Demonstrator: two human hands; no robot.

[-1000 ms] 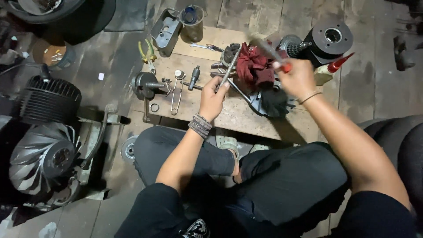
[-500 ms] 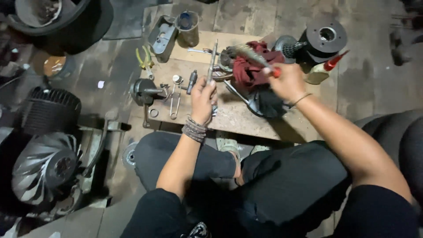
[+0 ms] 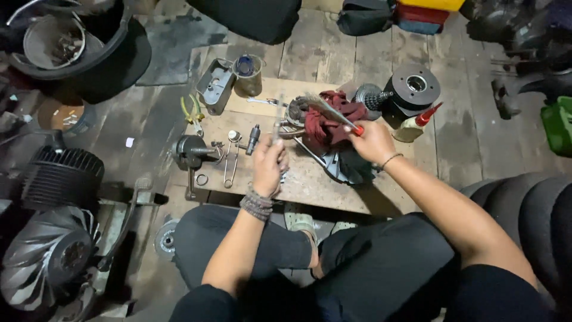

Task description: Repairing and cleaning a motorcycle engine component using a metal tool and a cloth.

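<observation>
I sit over a low wooden board (image 3: 310,185) strewn with engine parts. My left hand (image 3: 269,166), with bead bracelets on the wrist, holds a thin metal rod (image 3: 278,122) upright above the board. My right hand (image 3: 372,142) grips a paintbrush (image 3: 333,113) with a red ferrule, bristles pointing up and left over a dark red rag (image 3: 325,122). The rag lies on a round metal engine part (image 3: 345,164). A pair of circlip pliers (image 3: 229,161) and a small shaft piece (image 3: 253,138) rest on the board left of my left hand.
A tin can (image 3: 247,74) and metal cover (image 3: 214,83) stand at the board's far edge, with yellow-green pliers (image 3: 192,113) beside them. A flywheel (image 3: 414,86) and red-capped oil bottle (image 3: 417,125) are far right. A finned cylinder (image 3: 59,176) and fan wheel (image 3: 44,256) lie left; tyres (image 3: 524,209) right.
My left hand has lifted the metal rod from leaning toward the rag to standing upright. My right hand with the brush has shifted slightly left over the rag. The view has tilted up.
</observation>
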